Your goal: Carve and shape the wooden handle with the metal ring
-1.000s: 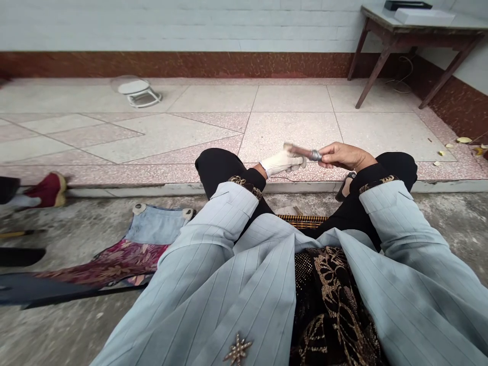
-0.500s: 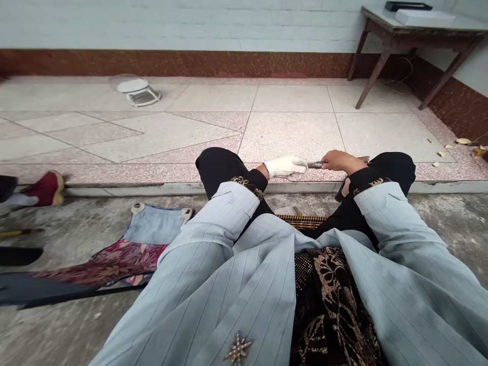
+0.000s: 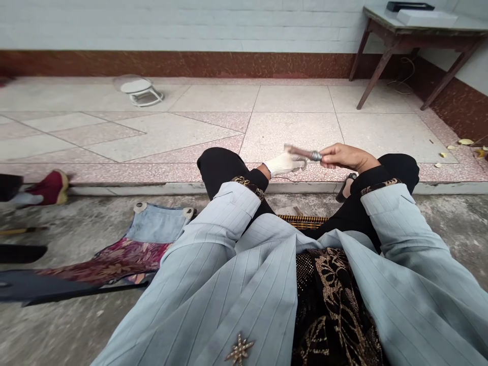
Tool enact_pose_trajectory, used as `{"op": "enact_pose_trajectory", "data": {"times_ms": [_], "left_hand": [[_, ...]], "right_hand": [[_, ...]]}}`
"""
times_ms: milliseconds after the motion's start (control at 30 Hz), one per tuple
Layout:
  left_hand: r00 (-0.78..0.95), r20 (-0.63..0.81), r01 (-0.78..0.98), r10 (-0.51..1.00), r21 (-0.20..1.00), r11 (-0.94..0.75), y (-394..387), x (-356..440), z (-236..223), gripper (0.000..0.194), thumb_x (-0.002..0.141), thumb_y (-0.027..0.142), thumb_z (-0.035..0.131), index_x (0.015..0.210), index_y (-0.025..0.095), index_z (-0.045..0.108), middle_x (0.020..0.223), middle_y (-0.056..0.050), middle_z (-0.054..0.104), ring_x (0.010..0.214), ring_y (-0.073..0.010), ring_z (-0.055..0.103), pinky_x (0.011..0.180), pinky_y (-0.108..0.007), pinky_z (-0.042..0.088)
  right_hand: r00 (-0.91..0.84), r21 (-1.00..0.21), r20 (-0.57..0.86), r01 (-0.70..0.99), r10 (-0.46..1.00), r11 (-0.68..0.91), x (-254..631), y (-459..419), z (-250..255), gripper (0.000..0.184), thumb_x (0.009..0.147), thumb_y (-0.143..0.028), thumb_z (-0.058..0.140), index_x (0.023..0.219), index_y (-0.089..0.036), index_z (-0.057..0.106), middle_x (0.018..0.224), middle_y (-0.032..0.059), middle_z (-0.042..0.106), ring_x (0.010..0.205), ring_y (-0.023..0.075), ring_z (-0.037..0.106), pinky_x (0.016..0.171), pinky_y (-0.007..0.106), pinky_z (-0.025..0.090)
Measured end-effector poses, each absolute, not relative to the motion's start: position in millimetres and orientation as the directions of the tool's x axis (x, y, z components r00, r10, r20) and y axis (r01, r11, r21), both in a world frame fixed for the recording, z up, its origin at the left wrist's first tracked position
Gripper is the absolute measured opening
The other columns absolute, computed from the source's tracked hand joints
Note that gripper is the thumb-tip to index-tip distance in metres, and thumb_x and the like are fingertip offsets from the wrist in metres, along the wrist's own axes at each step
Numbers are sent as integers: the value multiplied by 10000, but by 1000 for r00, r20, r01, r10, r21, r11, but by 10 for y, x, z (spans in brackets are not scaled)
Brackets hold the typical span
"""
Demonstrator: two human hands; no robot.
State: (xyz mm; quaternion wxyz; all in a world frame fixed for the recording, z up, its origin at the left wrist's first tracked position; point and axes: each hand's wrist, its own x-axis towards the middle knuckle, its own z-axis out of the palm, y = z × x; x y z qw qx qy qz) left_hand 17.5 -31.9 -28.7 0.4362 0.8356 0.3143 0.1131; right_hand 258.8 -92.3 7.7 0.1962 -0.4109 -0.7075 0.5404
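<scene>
In the head view, my left hand (image 3: 284, 164) wears a white knitted glove. Its fingers are curled, and a pale curved shape shows at their tips; I cannot tell whether it is a held thing or part of the glove. My bare right hand (image 3: 345, 156) pinches a brown stick (image 3: 300, 151) near a band of silvery wire (image 3: 315, 155) wound around it. The stick points left and passes above the gloved fingers, its far end blurred. Whether it touches the glove is unclear. Both hands are between my knees, over the step's edge.
A low white stool (image 3: 139, 87) stands on the tiled floor. At the back right is a wooden table (image 3: 396, 33) with a white box (image 3: 426, 19). Denim and floral cloth (image 3: 156, 223) lies left, near another person's red shoe (image 3: 51, 188). The step edge (image 3: 160, 189) crosses ahead.
The stick has swung over: its brown length stuck out right of my right hand and now reaches left above the glove. My right hand has risen slightly. My left hand stays nearly still.
</scene>
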Motion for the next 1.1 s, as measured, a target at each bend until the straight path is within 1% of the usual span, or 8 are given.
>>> {"op": "enact_pose_trajectory", "data": {"times_ms": [167, 300, 400, 567, 667, 733, 867, 1100], "left_hand": [[793, -108, 408, 600, 826, -390, -460, 178, -219, 137, 851, 244, 580, 820, 150, 675, 595, -9, 528, 528, -107, 454, 561, -235, 381], [826, -165, 414, 539, 826, -383, -514, 158, -217, 46, 779, 211, 668, 766, 171, 689, 576, -18, 538, 570, -137, 521, 553, -233, 385], [831, -170, 417, 529, 820, -393, -495, 177, -237, 26, 750, 190, 679, 740, 172, 695, 576, -12, 550, 603, -144, 535, 567, -226, 383], [820, -128, 406, 558, 817, -409, -403, 224, -294, 65, 769, 191, 647, 756, 136, 679, 610, 9, 560, 603, -106, 487, 596, -204, 367], [806, -124, 407, 579, 827, -389, -361, 220, -354, 115, 815, 234, 623, 815, 126, 662, 617, 12, 547, 555, -89, 451, 569, -207, 357], [795, -126, 394, 593, 851, -347, -344, 206, -393, 159, 853, 285, 608, 869, 131, 646, 623, 14, 532, 531, -84, 438, 542, -206, 350], [837, -94, 276, 540, 923, -268, -317, 182, -451, 231, 924, 367, 532, 895, 153, 612, 620, 19, 476, 511, -78, 408, 489, -194, 325], [872, -107, 283, 477, 906, -315, -201, 196, -630, 297, 909, 423, 524, 852, 149, 625, 596, 18, 458, 484, -74, 387, 480, -193, 312]], "right_hand": [[-115, -880, -99, 473, 988, -33, 2520, -806, -44, 152, 921, -221, 541, 897, -114, 647, 750, 47, 581, 588, 102, 448, 562, 258, 351], [-39, -473, -157, 880, 987, -40, 2470, -746, -145, 209, 903, -273, 577, 949, -121, 712, 801, 102, 631, 670, 167, 524, 617, 304, 365], [-133, -215, -328, 975, 935, 63, 2463, -757, -204, 154, 843, -271, 656, 861, -142, 739, 789, 111, 642, 703, 197, 548, 642, 322, 361], [-493, -527, -659, 842, 568, 119, 2450, -836, -204, 137, 793, -286, 702, 818, -153, 723, 642, 12, 587, 587, 129, 492, 615, 280, 374], [-706, -758, -539, 644, 459, 99, 2467, -891, -98, 280, 794, -385, 710, 928, -139, 723, 669, -14, 576, 596, 108, 473, 601, 254, 367], [-739, -859, -366, 502, 565, 101, 2492, -918, -22, 315, 804, -416, 710, 959, -142, 711, 702, -15, 577, 610, 99, 458, 600, 244, 357], [-409, -964, -39, 256, 912, 73, 2531, -914, 25, 241, 877, -377, 639, 872, -136, 639, 736, 12, 560, 617, 94, 431, 573, 239, 345], [-51, -880, -117, 467, 992, -80, 2535, -751, -86, 123, 923, -219, 560, 906, -126, 639, 755, 52, 583, 591, 102, 445, 541, 249, 363]]}}
